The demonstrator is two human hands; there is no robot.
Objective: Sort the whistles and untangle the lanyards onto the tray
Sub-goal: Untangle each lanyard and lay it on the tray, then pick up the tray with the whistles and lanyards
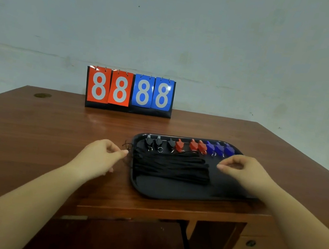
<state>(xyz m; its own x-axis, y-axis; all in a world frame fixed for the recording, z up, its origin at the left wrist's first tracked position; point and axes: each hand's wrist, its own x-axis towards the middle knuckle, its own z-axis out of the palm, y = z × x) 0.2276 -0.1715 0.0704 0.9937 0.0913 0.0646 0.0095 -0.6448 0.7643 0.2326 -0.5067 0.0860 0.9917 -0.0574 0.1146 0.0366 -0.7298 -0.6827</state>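
— Whistles point(190, 146) sit in a row along our tray's point(170, 191) far edge: black, red, blue. Lanyards point(171, 165) lie bundled mid-tray.
— Our left hand point(99, 155) pinches a cord end at the rim; our right hand point(242, 170) hovers, fingertips pinched, cord unclear

Head-worn view, forward and down (wide-angle), near the table point(52, 129).

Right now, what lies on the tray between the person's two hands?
In the head view, the bundle of black lanyards lies on the tray between the left hand and the right hand.
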